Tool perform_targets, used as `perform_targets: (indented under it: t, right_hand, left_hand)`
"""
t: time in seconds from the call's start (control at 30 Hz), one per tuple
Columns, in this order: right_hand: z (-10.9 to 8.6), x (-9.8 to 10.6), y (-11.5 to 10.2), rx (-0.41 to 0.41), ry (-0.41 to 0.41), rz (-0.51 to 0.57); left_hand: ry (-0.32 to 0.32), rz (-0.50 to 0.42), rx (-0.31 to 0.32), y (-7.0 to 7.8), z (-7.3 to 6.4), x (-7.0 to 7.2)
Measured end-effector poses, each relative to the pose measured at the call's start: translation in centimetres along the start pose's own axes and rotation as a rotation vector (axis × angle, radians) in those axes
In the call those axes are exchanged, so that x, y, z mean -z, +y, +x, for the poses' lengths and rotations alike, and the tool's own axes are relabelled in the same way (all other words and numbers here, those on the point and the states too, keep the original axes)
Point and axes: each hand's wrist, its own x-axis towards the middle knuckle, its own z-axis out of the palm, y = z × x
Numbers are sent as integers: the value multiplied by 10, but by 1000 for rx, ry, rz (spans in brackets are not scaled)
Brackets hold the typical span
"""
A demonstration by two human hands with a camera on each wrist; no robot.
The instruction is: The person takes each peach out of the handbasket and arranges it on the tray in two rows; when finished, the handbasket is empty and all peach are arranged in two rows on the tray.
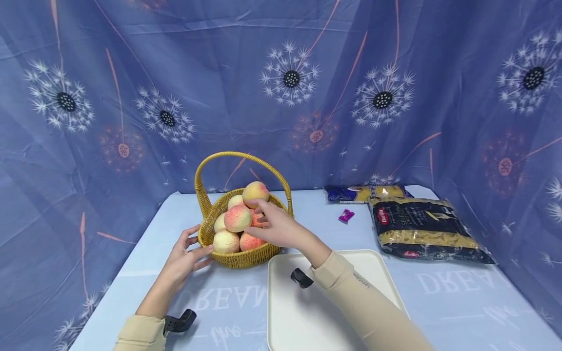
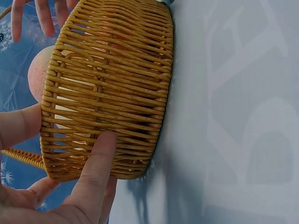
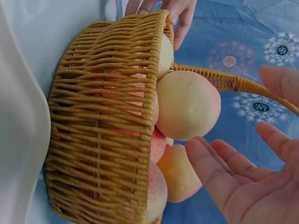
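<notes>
A yellow woven basket [image 1: 246, 258] with a tall handle stands on the table, heaped with several peaches [image 1: 238, 218]. My left hand [image 1: 186, 256] holds the basket's left side, one digit at the rim and another finger [image 2: 96, 156] against the outer wall. Over the right part of the heap reaches my right hand [image 1: 278, 224], fingers spread and nothing gripped. Its fingertips come close to the front peach [image 3: 189, 105] and, in the head view, to the top peach [image 1: 255, 194]. The lower peaches are partly hidden by the basket wall.
A white tray [image 1: 285, 317] lies in front of the basket, under my right forearm. Farther right are a large Barilla pasta bag [image 1: 421, 226], another pasta packet [image 1: 366, 193] and a small purple wrapped candy [image 1: 346, 216]. A blue dandelion-print cloth [image 1: 228, 97] hangs behind.
</notes>
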Motion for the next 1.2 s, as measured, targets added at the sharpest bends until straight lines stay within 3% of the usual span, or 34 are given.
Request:
perform_targets:
  t: [0.2, 0.5, 1.2]
  right_hand:
    - [20, -9, 3, 2, 9, -27]
    - [39, -17, 7, -64, 62, -127]
    - [56, -23, 16, -95, 61, -76]
  left_hand:
    - [11, -16, 4, -2, 2, -1]
    - [25, -35, 5, -4, 2, -5]
    - [43, -29, 20, 0, 4, -4]
